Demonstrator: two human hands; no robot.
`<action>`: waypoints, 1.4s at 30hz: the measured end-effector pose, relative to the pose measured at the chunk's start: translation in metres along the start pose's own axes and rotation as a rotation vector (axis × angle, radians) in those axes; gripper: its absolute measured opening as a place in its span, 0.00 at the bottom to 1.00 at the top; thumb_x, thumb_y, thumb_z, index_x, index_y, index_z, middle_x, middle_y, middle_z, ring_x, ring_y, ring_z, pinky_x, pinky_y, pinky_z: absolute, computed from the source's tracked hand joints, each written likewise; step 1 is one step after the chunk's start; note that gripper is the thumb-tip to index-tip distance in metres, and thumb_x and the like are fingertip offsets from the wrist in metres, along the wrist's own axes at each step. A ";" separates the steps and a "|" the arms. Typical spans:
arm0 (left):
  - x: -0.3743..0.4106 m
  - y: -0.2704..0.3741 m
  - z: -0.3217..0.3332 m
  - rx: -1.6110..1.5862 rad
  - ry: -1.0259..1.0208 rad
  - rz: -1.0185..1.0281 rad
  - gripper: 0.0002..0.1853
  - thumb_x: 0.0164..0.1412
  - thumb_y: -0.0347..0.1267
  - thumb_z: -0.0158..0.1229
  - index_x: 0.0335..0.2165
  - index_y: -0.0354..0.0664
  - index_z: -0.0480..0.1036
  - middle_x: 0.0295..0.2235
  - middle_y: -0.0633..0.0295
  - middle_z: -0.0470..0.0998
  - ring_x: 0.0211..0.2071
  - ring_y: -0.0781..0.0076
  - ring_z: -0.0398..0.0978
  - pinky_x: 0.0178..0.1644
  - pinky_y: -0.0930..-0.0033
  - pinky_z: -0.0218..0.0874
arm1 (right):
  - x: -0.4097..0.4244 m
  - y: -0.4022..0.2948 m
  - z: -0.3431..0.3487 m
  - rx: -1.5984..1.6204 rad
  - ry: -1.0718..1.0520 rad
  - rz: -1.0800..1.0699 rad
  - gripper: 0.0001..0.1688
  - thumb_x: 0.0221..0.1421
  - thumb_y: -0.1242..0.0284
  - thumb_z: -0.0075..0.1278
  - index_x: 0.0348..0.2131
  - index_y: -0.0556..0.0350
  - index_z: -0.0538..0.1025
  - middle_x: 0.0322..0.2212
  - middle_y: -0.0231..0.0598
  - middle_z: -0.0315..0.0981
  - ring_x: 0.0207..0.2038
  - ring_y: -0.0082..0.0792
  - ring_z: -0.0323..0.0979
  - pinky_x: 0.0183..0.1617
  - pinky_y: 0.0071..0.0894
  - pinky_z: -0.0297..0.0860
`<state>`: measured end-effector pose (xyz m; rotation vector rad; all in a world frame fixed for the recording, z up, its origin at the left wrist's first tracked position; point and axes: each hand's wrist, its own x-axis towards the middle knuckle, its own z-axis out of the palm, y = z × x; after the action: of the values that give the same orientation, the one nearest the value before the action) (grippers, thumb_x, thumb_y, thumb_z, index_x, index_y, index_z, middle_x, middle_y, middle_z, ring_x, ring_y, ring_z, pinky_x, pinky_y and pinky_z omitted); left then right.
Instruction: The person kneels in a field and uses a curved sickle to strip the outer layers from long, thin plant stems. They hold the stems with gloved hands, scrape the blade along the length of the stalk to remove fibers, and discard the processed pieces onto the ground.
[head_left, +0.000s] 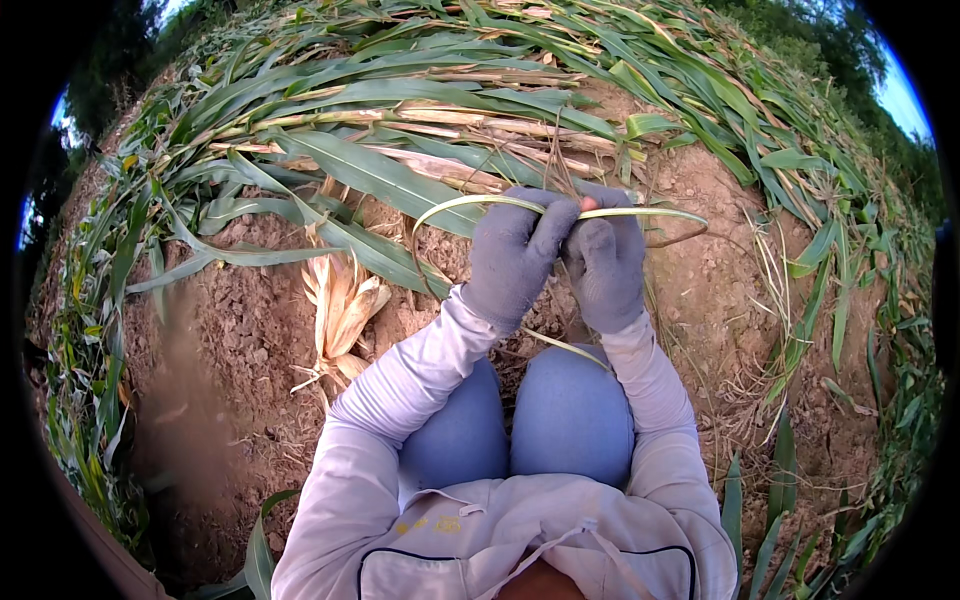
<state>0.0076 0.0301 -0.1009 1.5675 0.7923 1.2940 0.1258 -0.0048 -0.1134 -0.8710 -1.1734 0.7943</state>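
My left hand (514, 251) and my right hand (609, 270), both in grey knit gloves, meet above my knees. Both grip a thin, pale green plant strip (457, 200), perhaps a grass stem or leaf strip. Its left part curves down towards the soil, and its right part loops out beyond my right hand. A bare fingertip shows through the right glove. Thin brown dry strands (556, 166) stick up behind the fingers; whether I hold them is unclear. Another length of green strip (566, 346) hangs below my hands, across my knee.
Cut maize stalks (450, 116) with long green leaves lie across the ground ahead. Dry maize husks (341, 311) rest on bare soil (247, 337) at my left. More leafy stalks (780, 142) curve around the right side. My jeans-covered knees (574, 420) are bent below my hands.
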 end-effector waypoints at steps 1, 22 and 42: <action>0.000 -0.003 0.000 0.084 0.025 0.092 0.11 0.56 0.35 0.57 0.28 0.35 0.74 0.26 0.56 0.75 0.26 0.62 0.72 0.31 0.67 0.62 | 0.002 0.001 0.000 -0.035 -0.020 0.015 0.14 0.61 0.66 0.44 0.39 0.58 0.67 0.24 0.28 0.63 0.25 0.16 0.59 0.30 0.17 0.60; -0.002 0.015 -0.002 -0.536 0.030 -0.336 0.14 0.60 0.38 0.49 0.31 0.34 0.69 0.14 0.64 0.66 0.12 0.79 0.63 0.15 0.79 0.55 | 0.003 0.001 0.007 0.549 -0.030 0.133 0.19 0.65 0.59 0.31 0.40 0.57 0.64 0.13 0.27 0.58 0.11 0.19 0.53 0.14 0.19 0.53; 0.002 0.008 -0.004 -0.460 0.034 -0.347 0.18 0.63 0.43 0.46 0.33 0.37 0.71 0.16 0.64 0.67 0.13 0.79 0.63 0.15 0.81 0.55 | 0.007 -0.003 0.002 0.624 0.049 0.203 0.20 0.63 0.55 0.36 0.38 0.53 0.64 0.16 0.29 0.59 0.13 0.22 0.56 0.14 0.20 0.51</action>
<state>0.0037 0.0306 -0.0929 0.9967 0.6898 1.1465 0.1257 0.0001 -0.1079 -0.4851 -0.7268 1.2131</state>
